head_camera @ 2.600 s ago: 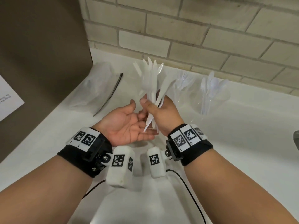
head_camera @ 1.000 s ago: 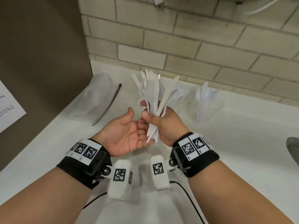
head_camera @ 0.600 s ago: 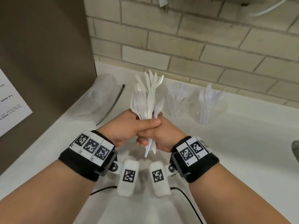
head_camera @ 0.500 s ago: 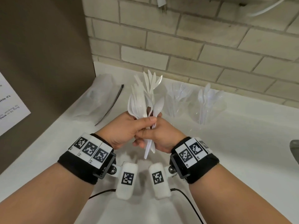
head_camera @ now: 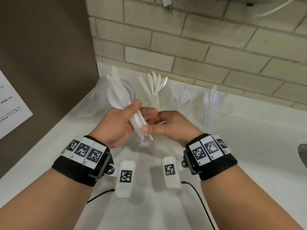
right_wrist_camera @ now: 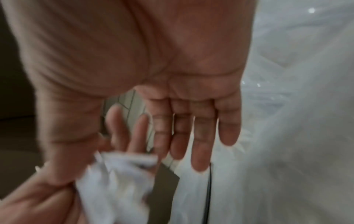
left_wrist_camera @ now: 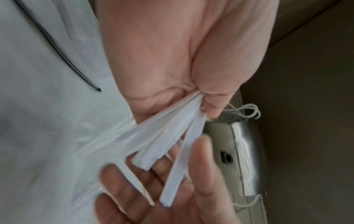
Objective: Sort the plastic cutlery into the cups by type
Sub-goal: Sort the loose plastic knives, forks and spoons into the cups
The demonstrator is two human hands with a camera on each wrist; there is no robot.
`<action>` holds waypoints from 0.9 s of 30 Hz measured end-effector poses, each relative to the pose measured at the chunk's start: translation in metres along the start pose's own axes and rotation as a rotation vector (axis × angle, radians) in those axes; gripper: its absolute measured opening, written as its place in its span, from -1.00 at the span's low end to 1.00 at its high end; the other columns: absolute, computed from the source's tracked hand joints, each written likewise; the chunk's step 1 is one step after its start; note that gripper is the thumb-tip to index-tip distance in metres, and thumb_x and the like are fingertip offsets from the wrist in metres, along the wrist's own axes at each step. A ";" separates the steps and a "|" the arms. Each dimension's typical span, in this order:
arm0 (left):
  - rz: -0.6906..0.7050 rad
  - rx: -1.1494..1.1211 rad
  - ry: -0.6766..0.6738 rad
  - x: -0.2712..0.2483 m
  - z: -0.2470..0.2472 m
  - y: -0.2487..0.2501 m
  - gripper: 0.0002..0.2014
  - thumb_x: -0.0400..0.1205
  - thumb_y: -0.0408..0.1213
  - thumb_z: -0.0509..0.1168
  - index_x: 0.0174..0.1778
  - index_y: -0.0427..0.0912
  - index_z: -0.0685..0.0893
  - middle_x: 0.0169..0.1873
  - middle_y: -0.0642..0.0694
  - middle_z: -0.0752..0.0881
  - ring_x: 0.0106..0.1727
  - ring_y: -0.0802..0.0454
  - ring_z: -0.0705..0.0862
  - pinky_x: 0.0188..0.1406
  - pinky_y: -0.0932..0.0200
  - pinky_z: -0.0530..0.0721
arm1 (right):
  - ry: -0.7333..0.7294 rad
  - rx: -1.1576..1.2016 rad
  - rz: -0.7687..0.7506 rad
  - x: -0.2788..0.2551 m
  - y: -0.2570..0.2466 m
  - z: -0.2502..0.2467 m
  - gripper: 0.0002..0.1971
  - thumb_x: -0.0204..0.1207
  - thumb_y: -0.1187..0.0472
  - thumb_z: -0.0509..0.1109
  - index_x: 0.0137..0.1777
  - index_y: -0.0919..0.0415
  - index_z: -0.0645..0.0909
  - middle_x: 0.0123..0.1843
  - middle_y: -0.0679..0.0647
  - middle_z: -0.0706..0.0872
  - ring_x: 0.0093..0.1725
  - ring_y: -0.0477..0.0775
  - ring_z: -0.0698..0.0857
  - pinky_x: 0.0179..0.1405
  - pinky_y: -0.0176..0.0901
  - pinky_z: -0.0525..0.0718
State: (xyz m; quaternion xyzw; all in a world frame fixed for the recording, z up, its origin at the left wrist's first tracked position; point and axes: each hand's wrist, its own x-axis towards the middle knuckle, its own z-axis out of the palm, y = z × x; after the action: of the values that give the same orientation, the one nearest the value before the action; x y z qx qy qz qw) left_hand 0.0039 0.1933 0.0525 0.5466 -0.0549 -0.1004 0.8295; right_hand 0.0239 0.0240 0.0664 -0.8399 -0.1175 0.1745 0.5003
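Change noted: half a second ago both my hands were clasped round one mixed bundle. That bundle is now split. My left hand (head_camera: pixel 116 123) alone grips a bundle of spoons and knives (head_camera: pixel 123 100), thumb and fingers curled round the handles. My right hand (head_camera: pixel 167 127) has let go and lies palm up, fingers relaxed, holding nothing, just under the handle ends. A fan of knives (head_camera: pixel 154 85) now stands in the clear cup (head_camera: pixel 155 101) at 12 o'clock.

Judgement: one batch of knives is sorted; the held bundle remains to be divided.

Orientation: the bundle's long axis runs from 5 o'clock to 11 o'clock, bowls and blades at 11, handle ends at 5.

The fork cup (head_camera: pixel 184 97) and the spoon cup (head_camera: pixel 214 103) stand at 1 and 2 o'clock on the white counter (head_camera: pixel 249 146).
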 end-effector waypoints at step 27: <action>0.002 0.648 -0.145 -0.005 -0.013 -0.036 -0.52 0.59 0.12 0.17 -0.34 -0.28 0.57 -0.50 -0.15 0.57 -0.46 -0.01 0.55 -0.26 0.08 0.56 | 0.634 0.712 -0.536 -0.011 -0.077 -0.037 -0.76 0.74 0.08 0.08 -0.08 0.16 0.48 -0.43 0.13 0.69 -0.38 0.21 0.73 -0.27 -0.01 0.72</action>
State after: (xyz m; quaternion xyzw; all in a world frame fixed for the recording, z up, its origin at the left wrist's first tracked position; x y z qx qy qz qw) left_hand -0.0025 0.1930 0.0145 0.7735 -0.1433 -0.1155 0.6065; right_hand 0.0275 0.0270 0.1523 -0.5705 -0.1046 -0.1920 0.7917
